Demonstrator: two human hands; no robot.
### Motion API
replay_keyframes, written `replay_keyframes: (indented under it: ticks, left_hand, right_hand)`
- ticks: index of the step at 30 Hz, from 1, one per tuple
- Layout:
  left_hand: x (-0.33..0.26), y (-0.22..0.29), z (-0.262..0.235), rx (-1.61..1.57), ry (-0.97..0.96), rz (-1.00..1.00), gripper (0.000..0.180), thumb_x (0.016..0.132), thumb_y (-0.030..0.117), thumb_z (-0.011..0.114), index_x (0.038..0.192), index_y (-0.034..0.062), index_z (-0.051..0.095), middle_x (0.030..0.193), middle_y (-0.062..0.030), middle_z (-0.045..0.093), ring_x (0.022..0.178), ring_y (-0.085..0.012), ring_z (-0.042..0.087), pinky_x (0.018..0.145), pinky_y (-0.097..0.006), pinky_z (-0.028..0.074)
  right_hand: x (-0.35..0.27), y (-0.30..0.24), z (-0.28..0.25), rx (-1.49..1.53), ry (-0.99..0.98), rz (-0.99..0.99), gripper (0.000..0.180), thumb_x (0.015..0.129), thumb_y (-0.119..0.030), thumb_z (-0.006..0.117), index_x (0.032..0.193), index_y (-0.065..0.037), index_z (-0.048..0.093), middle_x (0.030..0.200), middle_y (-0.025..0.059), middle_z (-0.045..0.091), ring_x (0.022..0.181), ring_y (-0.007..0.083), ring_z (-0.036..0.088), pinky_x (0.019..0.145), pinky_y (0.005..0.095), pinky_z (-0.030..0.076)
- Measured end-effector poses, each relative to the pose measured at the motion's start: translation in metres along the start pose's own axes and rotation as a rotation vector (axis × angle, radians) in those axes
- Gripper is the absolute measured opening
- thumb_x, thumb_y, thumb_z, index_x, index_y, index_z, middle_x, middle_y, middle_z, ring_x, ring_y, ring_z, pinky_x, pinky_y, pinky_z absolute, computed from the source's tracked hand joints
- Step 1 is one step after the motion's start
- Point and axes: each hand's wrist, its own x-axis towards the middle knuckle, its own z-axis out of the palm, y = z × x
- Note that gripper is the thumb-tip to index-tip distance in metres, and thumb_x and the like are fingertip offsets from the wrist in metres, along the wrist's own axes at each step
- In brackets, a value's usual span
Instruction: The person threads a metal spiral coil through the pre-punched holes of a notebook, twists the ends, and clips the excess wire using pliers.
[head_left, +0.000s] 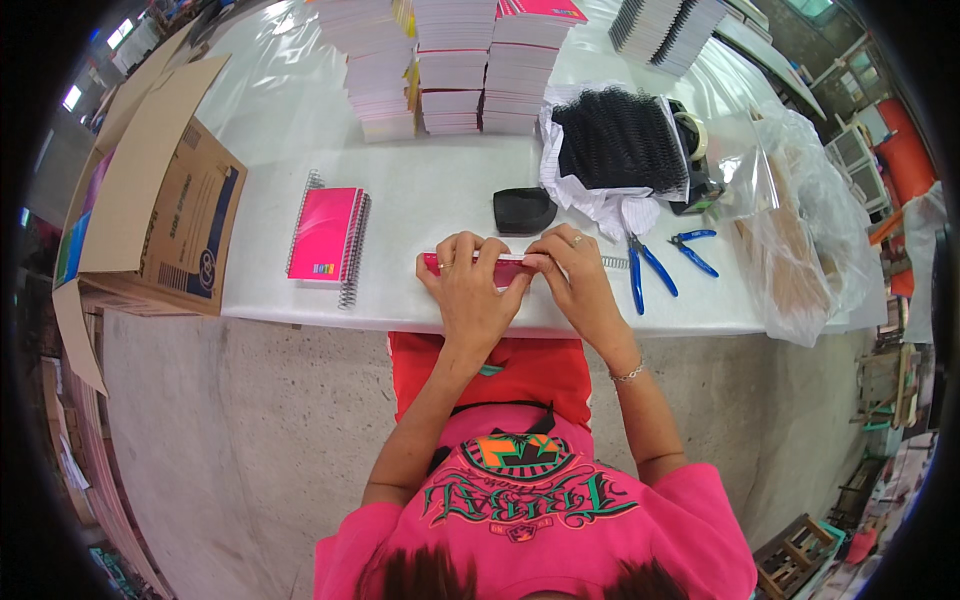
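White sheeting covers the counter (400,205), its near edge just this side of the fingers. Closest in, the left hand (472,295) clamps a pink notebook (507,270) held edge-up, thumb on the near side and fingers over the far side, while the right hand (578,275) has thumb and forefinger pinched together on its right end. A silver wire coil (615,262) juts out beyond the right fingers, so binding looks partway done on this one; how far the coil runs inside is hidden. Right of the fingers lie larger blue-handled pliers (656,270) and smaller blue-handled cutters (696,236). Well left of them, a pink spiral notebook (325,235) appears already coiled, its wire ends running past the cover and seemingly untrimmed; a cardboard box (190,220) stands farther left. Just beyond the fingers sits a black pouch (524,211), then, to the right, a heap of black coils (615,140). Farthest ahead, tall stacks of unbound-looking notebooks (450,100) suggest plenty remains.
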Motion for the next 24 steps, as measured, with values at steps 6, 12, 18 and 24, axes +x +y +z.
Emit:
replay_keyframes:
  ticks: [6,12,18,24]
  left_hand:
    - [0.001,-0.002,0.002,0.006,0.033,0.006,0.033,0.071,0.034,0.078,0.092,0.0144,0.063,0.099,-0.0023,0.051,0.110,-0.0244,0.046,0.100,-0.059,0.025]
    - [0.031,0.000,0.003,-0.022,0.063,0.124,0.029,0.073,0.035,0.077,0.088,0.0141,0.064,0.096,-0.0017,0.051,0.103,-0.0245,0.048,0.095,-0.056,0.027]
    - [0.074,0.003,0.014,-0.038,0.091,0.221,0.034,0.072,0.040,0.078,0.089,0.0130,0.067,0.097,-0.0028,0.052,0.102,-0.0247,0.048,0.093,-0.056,0.028]
    - [0.094,0.011,0.013,-0.075,0.107,0.240,0.041,0.070,0.047,0.079,0.087,0.0120,0.068,0.098,-0.0030,0.053,0.103,-0.0247,0.048,0.093,-0.056,0.027]
  right_hand:
    - [0.006,-0.006,-0.002,-0.036,0.019,-0.024,0.017,0.085,-0.017,0.072,0.096,-0.005,0.064,0.094,0.0060,0.059,0.090,0.0235,0.056,0.084,0.0372,0.038]
    - [0.017,0.007,-0.005,-0.138,0.055,-0.070,0.021,0.083,-0.018,0.071,0.100,-0.006,0.066,0.096,0.0062,0.060,0.096,0.0256,0.057,0.090,0.0396,0.037]
    - [0.038,-0.008,-0.009,-0.332,0.338,-0.106,0.039,0.089,-0.027,0.068,0.121,-0.005,0.061,0.131,0.0161,0.049,0.124,0.0343,0.044,0.105,0.0469,0.030]
    - [0.020,-0.030,0.002,-0.190,0.813,-0.327,0.068,0.103,-0.044,0.044,0.148,0.004,0.029,0.152,0.0222,0.027,0.144,0.0337,0.024,0.118,0.0440,0.017]
